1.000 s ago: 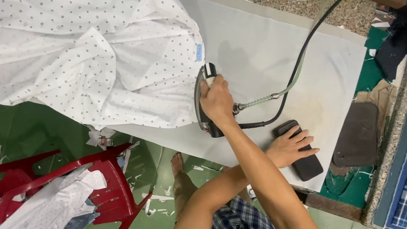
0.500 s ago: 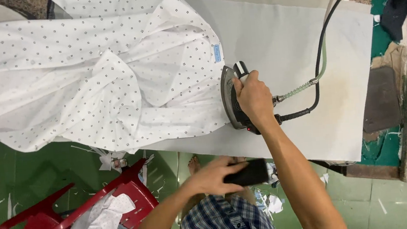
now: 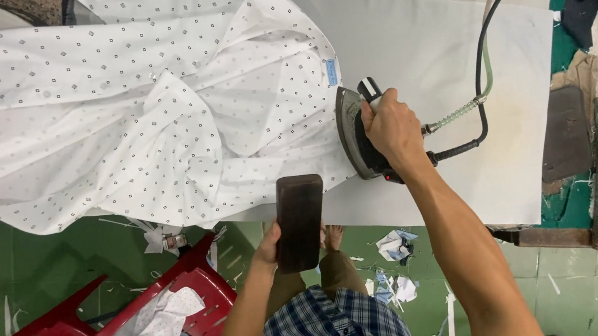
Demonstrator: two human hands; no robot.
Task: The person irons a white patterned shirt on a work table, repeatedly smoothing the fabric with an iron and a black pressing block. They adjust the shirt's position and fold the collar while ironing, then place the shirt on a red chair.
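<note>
My right hand (image 3: 393, 131) grips the handle of a steam iron (image 3: 356, 143) that stands on its side on the white ironing board (image 3: 448, 54), its soleplate facing the shirt. A white shirt with small dark dots (image 3: 142, 109) lies crumpled over the left part of the board. My left hand (image 3: 270, 246) holds a dark rectangular block (image 3: 299, 222) upright near the board's front edge, its top end over the shirt's hem.
A black cord and a pale hose (image 3: 481, 65) run from the iron to the upper right. A red plastic chair (image 3: 138, 312) with cloth on it stands at lower left. A dark pad (image 3: 562, 141) lies right of the board. Paper scraps litter the green floor.
My left hand has lifted the dark block from the board's right side, carried it left below the edge, and raised it upright by the shirt. The iron stays in my right hand.
</note>
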